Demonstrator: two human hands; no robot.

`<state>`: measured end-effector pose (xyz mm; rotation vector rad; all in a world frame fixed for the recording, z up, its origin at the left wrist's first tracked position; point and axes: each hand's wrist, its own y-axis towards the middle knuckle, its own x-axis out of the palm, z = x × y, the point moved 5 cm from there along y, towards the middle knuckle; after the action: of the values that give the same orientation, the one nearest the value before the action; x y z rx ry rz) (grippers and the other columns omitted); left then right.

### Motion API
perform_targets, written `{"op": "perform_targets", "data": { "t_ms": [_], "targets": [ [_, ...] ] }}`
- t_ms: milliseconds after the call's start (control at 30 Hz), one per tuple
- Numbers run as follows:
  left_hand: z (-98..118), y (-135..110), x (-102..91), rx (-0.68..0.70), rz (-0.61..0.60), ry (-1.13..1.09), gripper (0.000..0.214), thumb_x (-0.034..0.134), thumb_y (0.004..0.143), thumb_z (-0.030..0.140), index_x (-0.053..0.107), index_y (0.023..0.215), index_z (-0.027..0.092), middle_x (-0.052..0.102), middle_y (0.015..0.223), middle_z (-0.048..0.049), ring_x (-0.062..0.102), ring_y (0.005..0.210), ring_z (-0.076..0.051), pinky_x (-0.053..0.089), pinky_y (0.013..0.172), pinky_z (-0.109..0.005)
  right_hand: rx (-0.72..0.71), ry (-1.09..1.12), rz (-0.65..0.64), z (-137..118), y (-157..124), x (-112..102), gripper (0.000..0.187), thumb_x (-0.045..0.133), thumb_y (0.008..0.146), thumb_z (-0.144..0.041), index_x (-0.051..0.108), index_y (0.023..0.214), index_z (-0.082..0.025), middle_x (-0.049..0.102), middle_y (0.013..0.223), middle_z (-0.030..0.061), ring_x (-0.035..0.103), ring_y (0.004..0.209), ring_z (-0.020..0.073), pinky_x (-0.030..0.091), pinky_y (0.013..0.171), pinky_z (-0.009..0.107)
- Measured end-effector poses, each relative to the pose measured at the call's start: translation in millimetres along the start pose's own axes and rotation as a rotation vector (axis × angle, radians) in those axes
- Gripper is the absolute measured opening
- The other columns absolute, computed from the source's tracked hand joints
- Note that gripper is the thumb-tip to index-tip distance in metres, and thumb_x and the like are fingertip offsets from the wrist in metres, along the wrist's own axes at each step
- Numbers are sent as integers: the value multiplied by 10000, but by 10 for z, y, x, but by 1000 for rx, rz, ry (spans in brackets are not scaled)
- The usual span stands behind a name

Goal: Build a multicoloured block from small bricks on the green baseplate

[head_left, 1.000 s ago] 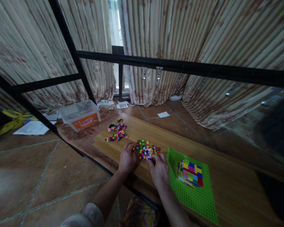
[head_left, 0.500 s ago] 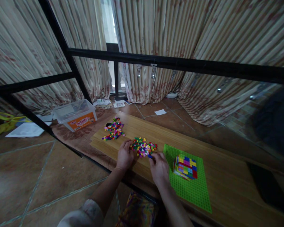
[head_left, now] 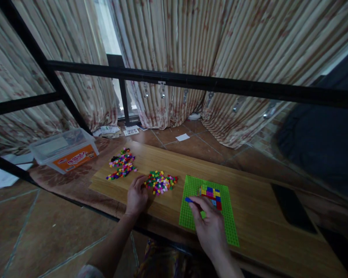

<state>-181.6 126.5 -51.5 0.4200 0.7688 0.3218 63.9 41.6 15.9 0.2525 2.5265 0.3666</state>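
Above the green baseplate [head_left: 188, 218], formerly beside loose bricks [head_left: 161, 182]: right fingers [head_left: 199, 200] tight on blue brick [head_left: 188, 200].

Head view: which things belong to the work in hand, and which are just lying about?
In use:
- blue brick, in the right hand
- near brick pile, at the left hand
- green baseplate and its brick build

Apparently lying about:
- white paper on the floor
- black flat object on the table
- clear tub, possibly for bricks

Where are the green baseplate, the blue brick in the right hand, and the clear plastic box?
Green baseplate [head_left: 191, 186]: head view, bare upper-left area.
Blue brick [head_left: 188, 200]: head view, exposed part.
Clear plastic box [head_left: 75, 159]: head view, labelled front wall.
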Motion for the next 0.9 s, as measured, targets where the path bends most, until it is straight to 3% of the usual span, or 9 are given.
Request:
{"op": "perform_targets", "data": {
  "t_ms": [133, 233, 367, 500, 633, 700, 900],
  "targets": [
    [4, 3, -12, 13, 4, 4, 374, 407, 735, 73, 611, 1035, 164, 610, 1116, -90, 591, 1048, -221, 494, 937, -379, 126, -46, 122, 315, -73, -482, 270, 494, 872, -405, 667, 991, -235, 674, 1028, 60, 634, 919, 194, 486, 829, 326],
    [-9, 10, -38, 18, 0, 6, 359, 420, 744, 89, 602, 1047, 157, 605, 1124, -101, 584, 1060, -228, 487, 945, -393, 223, -78, 191, 512, -122, -633, 292, 522, 846, -439, 669, 980, -224, 689, 986, 57, 648, 850, 191, 499, 785, 323],
    [127, -3, -126, 24, 67, -17, 295, 454, 800, 157, 588, 1063, 163, 596, 1136, -103, 574, 1068, -230, 480, 946, -408, 185, -96, 238, 514, -74, -557, 308, 523, 840, -432, 673, 984, -205, 699, 940, 70, 645, 794, 187, 505, 748, 322],
    [633, -116, -103, 55, 124, -125, 247, 495, 844, 216, 594, 1070, 194, 602, 1110, -78, 559, 1082, -219, 460, 965, -402, 93, -192, 258, 410, 67, -389, 274, 509, 850, -387, 678, 969, -208, 698, 914, 66, 630, 796, 188, 489, 759, 324],
    [1228, -280, 265, 55, -184, -301, 268, 472, 875, 198, 595, 1112, 221, 605, 1126, -64, 552, 1096, -202, 451, 986, -381, 23, -338, 277, 333, 160, -295, 231, 505, 858, -350, 676, 929, -211, 698, 861, 59, 600, 805, 205, 453, 775, 333],
    [1422, -355, 449, 44, -324, -381, 298, 447, 885, 172, 583, 1145, 223, 595, 1155, -64, 542, 1116, -195, 446, 998, -375, -9, -399, 274, 294, 175, -271, 211, 507, 862, -328, 670, 920, -206, 693, 847, 61, 583, 806, 212, 430, 788, 341],
    [1606, -444, 670, 75, -462, -551, 495, 365, 824, 21, 513, 1255, 217, 555, 1238, -70, 512, 1166, -184, 428, 1035, -371, -25, -464, 244, 249, 167, -225, 179, 526, 862, -313, 661, 912, -206, 679, 828, 61, 559, 822, 223, 382, 802, 356]
  ]
}}
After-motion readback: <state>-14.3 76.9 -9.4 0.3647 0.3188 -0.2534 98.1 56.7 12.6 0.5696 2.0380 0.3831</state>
